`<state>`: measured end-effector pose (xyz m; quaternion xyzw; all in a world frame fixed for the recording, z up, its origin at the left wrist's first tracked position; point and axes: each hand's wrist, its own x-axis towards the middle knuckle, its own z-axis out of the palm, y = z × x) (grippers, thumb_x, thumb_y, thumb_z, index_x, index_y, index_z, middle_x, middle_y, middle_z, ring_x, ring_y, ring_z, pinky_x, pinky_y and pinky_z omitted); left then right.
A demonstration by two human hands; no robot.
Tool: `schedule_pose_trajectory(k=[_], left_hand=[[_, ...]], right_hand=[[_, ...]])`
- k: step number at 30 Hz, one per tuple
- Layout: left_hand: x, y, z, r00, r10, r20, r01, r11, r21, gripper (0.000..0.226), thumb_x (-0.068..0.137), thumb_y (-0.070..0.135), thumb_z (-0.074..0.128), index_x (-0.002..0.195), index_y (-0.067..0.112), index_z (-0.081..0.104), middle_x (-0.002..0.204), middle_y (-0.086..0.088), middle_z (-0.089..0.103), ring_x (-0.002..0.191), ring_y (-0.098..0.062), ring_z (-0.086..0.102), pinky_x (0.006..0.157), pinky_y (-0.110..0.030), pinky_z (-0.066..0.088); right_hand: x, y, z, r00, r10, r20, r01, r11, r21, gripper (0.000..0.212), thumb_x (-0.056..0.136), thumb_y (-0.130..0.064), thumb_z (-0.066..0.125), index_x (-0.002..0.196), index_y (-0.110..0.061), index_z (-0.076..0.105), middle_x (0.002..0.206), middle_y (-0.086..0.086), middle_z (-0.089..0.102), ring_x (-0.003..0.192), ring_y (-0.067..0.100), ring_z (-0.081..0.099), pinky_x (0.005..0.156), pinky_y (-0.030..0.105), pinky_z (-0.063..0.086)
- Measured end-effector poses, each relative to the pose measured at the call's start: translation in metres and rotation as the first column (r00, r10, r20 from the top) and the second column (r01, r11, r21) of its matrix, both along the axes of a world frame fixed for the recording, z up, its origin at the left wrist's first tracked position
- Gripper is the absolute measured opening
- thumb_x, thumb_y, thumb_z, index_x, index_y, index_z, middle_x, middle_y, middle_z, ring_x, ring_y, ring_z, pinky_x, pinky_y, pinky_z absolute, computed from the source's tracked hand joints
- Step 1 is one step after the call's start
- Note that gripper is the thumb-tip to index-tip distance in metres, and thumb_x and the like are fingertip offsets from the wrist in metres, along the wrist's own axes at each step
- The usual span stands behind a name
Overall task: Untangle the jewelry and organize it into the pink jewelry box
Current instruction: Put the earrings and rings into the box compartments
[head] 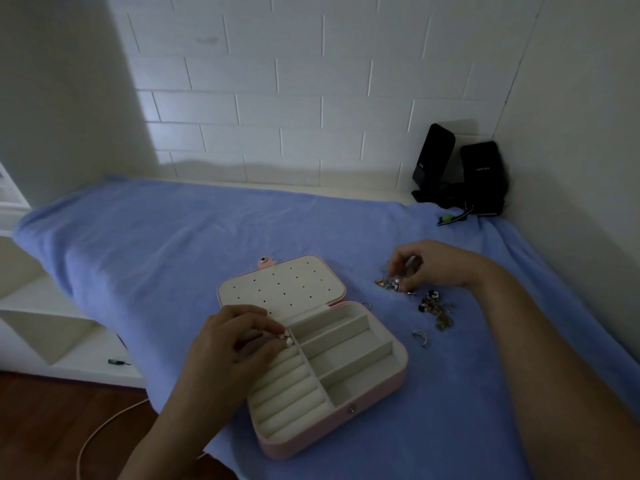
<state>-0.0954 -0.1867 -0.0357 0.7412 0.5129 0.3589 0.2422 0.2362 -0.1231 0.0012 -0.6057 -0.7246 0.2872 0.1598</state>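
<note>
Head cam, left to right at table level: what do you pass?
Small dark tool on the shelf → pink jewelry box → loose jewelry pile. Left hand and right hand overlap these; omitted.

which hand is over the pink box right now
The left hand, pinching a small piece over the pink box; the right hand pinches loose jewelry on the blanket.

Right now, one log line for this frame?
left hand: pinches small piece over ring rolls | right hand: pinches at jewelry pile | pink jewelry box: open on blue towel

Open pink box (311,439), loose jewelry (433,306) beside
</note>
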Motion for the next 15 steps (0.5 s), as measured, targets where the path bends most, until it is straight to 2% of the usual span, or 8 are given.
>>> schedule_pose_trajectory(k=[4,6,8,10,13,15], left_hand=[[-0.0007,0.0006,0.0013,0.998,0.037,0.055,-0.034,0.998,-0.05,0.011,0.074,0.029,0.076,0.077,0.038,0.07,0.103,0.022,0.055,0.103,-0.004,0.053,0.084,-0.029,0.046],[-0.0009,0.0013,0.001,0.997,0.043,0.07,-0.039,0.997,-0.066,0.021,0.077,0.02,0.073,0.082,0.039,0.067,0.104,0.021,0.054,0.103,-0.007,0.054,0.087,-0.033,0.048],[-0.0005,0.0011,0.0035,0.997,0.037,0.068,-0.032,0.997,-0.072,0.023,0.079,0.018,0.071,0.085,0.039,0.065,0.105,0.023,0.052,0.103,-0.003,0.052,0.089,-0.034,0.049],[-0.0004,0.0001,0.0042,0.996,0.02,0.085,-0.015,0.998,-0.062,0.024,0.08,0.016,0.07,0.086,0.039,0.065,0.104,0.024,0.052,0.101,0.001,0.052,0.087,-0.03,0.049],[0.0029,-0.0017,0.0057,0.992,0.003,0.129,-0.002,1.0,-0.007,0.032,0.081,0.006,0.067,0.084,0.038,0.066,0.106,0.022,0.053,0.099,0.013,0.051,0.078,-0.011,0.045],[0.0068,0.0001,0.0074,0.992,-0.014,0.125,0.01,0.999,0.033,0.037,0.083,0.001,0.064,0.082,0.038,0.064,0.109,0.02,0.053,0.096,0.021,0.048,0.074,-0.002,0.042]], right_hand=[[-0.0019,0.0007,0.0005,0.998,0.05,0.027,-0.05,0.999,0.001,0.028,0.077,0.002,0.07,0.083,-0.025,0.071,0.089,0.005,0.066,0.065,0.011,0.059,0.063,0.019,0.047],[-0.0031,0.0007,0.0007,0.998,0.039,0.044,-0.039,0.999,-0.001,0.026,0.078,-0.001,0.071,0.083,-0.026,0.072,0.085,0.005,0.066,0.064,0.007,0.06,0.062,0.015,0.046],[-0.0049,-0.0004,0.0002,1.0,-0.001,0.027,0.001,1.0,0.005,0.019,0.077,-0.003,0.074,0.084,-0.022,0.074,0.075,-0.004,0.066,0.059,-0.001,0.058,0.06,0.011,0.044],[-0.0056,-0.0011,-0.001,0.999,-0.048,-0.005,0.048,0.998,0.027,0.015,0.075,-0.006,0.076,0.081,-0.02,0.076,0.07,-0.009,0.069,0.061,-0.004,0.061,0.061,0.011,0.045],[-0.0042,-0.0014,-0.0004,0.995,-0.097,-0.021,0.098,0.994,0.049,0.014,0.076,-0.01,0.077,0.082,-0.022,0.077,0.082,-0.011,0.073,0.078,-0.001,0.066,0.07,0.012,0.048],[-0.0039,-0.0006,0.0018,0.991,-0.132,-0.031,0.134,0.99,0.054,0.015,0.077,-0.01,0.076,0.083,-0.024,0.076,0.079,-0.018,0.072,0.08,-0.005,0.065,0.071,0.007,0.046]])
